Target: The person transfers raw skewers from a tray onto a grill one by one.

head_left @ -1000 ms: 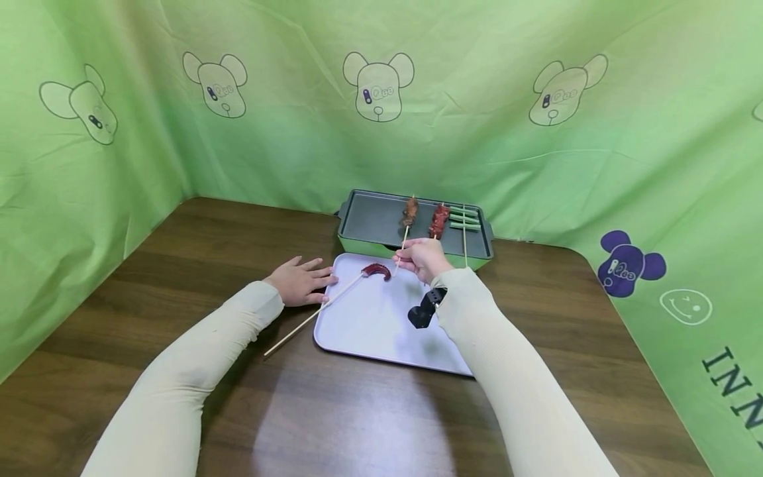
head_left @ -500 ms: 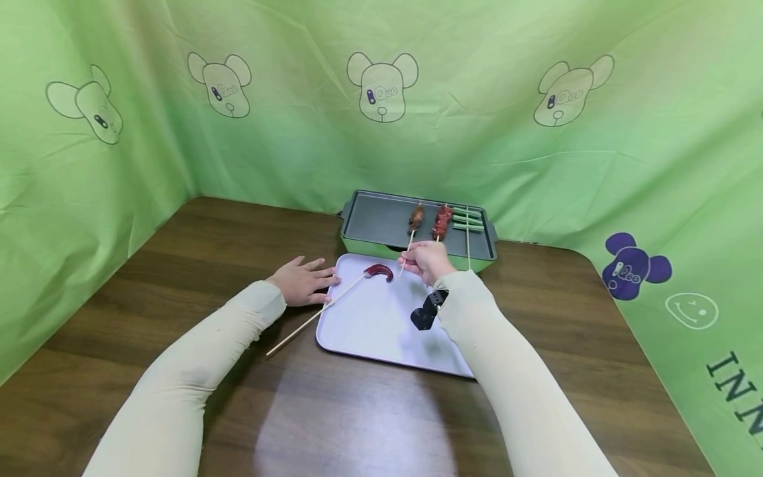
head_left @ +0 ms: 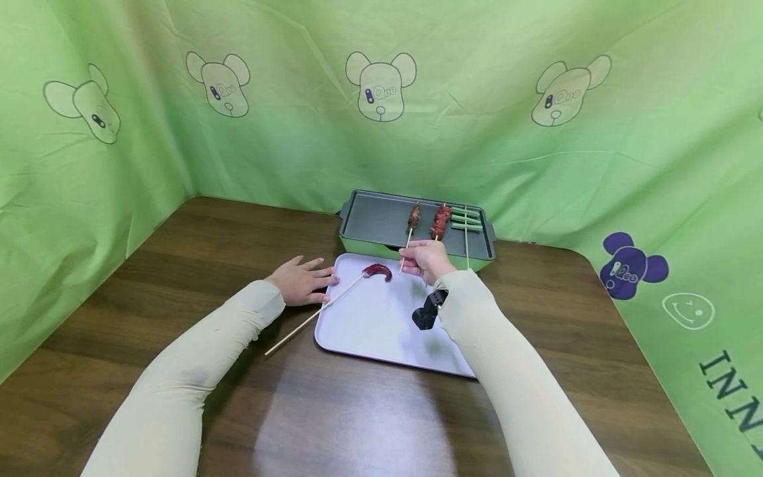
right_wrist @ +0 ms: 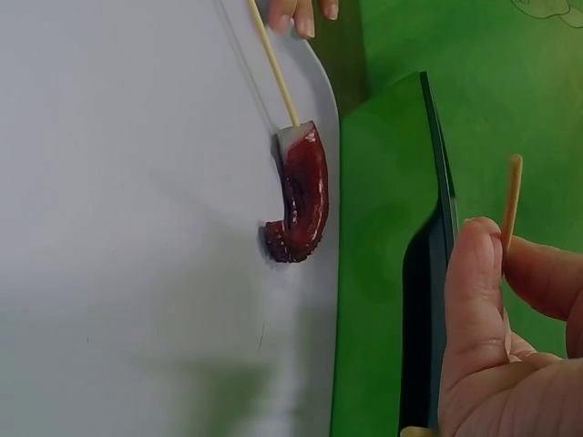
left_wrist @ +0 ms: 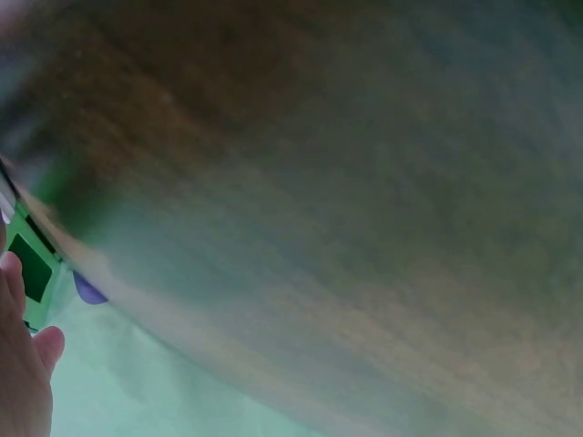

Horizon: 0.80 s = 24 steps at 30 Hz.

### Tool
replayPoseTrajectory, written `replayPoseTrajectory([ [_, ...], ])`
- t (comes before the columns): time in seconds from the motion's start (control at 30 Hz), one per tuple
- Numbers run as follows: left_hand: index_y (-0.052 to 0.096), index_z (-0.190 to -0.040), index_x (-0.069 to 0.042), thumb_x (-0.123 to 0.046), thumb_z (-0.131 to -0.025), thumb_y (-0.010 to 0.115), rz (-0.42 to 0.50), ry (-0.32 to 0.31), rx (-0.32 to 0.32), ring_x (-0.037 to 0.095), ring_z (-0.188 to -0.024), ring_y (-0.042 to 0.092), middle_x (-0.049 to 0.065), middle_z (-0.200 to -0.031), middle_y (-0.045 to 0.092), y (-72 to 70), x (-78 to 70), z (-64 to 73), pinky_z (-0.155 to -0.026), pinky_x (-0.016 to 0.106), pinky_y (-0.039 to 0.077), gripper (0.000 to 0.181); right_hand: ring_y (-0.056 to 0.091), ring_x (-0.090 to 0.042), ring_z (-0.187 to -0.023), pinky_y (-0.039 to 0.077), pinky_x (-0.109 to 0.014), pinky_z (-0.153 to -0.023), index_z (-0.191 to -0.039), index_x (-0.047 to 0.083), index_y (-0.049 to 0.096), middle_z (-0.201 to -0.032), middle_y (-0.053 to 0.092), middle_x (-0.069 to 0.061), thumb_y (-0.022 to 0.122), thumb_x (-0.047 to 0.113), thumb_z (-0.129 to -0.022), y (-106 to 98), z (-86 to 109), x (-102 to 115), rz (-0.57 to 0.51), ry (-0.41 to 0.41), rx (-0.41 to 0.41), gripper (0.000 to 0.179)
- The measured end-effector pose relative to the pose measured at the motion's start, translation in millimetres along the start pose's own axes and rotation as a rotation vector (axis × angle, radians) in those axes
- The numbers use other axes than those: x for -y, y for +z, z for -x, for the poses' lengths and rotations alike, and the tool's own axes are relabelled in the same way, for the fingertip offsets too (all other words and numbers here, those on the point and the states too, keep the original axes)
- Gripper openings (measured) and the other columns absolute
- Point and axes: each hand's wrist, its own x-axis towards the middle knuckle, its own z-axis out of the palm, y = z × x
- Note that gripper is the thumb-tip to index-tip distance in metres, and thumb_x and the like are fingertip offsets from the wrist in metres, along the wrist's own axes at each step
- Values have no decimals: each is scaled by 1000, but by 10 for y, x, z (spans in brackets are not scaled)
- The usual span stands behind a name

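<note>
My right hand (head_left: 424, 258) pinches the bare stick of a brown meat skewer (head_left: 414, 215) between thumb and fingers. The meat lies over the dark griddle plate (head_left: 375, 211). In the right wrist view, the pinched stick (right_wrist: 513, 200) pokes out past the thumb and fingertip. My left hand (head_left: 301, 281) rests flat with spread fingers, fingertips at the left rim of a white tray (head_left: 381, 328). Beside those fingertips lies an octopus tentacle skewer (head_left: 378, 270), its curled dark red end on the tray and its stick crossing the rim onto the table.
On the griddle's right side lie a red meat skewer (head_left: 441, 222) and a skewer of green vegetable pieces (head_left: 467, 218). The griddle's green base (head_left: 366, 246) stands behind the tray on the wooden table (head_left: 179, 278). Green printed cloth (head_left: 298, 146) hangs behind and at both sides.
The brown meat skewer has shifted slightly right and towards me, and its meat now shows a narrower side. My left hand and the tentacle skewer have stayed in place.
</note>
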Motion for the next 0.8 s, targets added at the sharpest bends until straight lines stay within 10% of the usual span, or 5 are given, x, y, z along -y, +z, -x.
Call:
replayPoseTrajectory([
  [0.8, 41, -147, -18, -49, -100, 38, 7, -5, 24, 33, -142, 22, 4, -153, 34, -52, -14, 24, -108, 60, 22, 56, 56, -7, -45, 50, -18, -49, -135, -11, 43, -61, 58, -2, 52, 1, -97, 11, 70, -12, 65, -52, 45, 41],
])
